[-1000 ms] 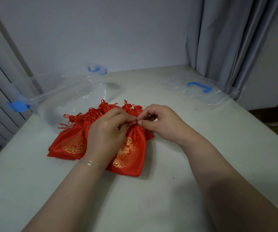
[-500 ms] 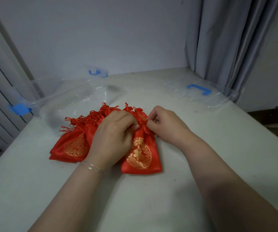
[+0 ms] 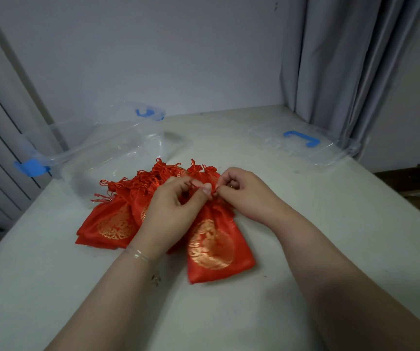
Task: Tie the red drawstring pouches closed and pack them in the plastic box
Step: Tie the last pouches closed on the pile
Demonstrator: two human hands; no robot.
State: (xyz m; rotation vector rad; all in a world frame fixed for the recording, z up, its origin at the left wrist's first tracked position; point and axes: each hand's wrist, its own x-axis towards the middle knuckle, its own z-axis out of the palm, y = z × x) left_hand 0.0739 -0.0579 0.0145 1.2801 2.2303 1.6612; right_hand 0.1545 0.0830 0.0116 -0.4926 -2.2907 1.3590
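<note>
Red pouch (image 3: 216, 244) flat beneath both hands | left hand (image 3: 176, 211), right hand (image 3: 244, 193) pinch its drawstring (image 3: 213, 195)

table (image 3: 305, 224) | red pouches (image 3: 112, 224) | plastic box (image 3: 97, 158) | lid (image 3: 302, 145)

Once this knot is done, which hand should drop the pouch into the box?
Probably the left hand: the clear plastic box lies open on its side of the table, just beyond the red drawstring pouch. The right hand would cross over.
</note>
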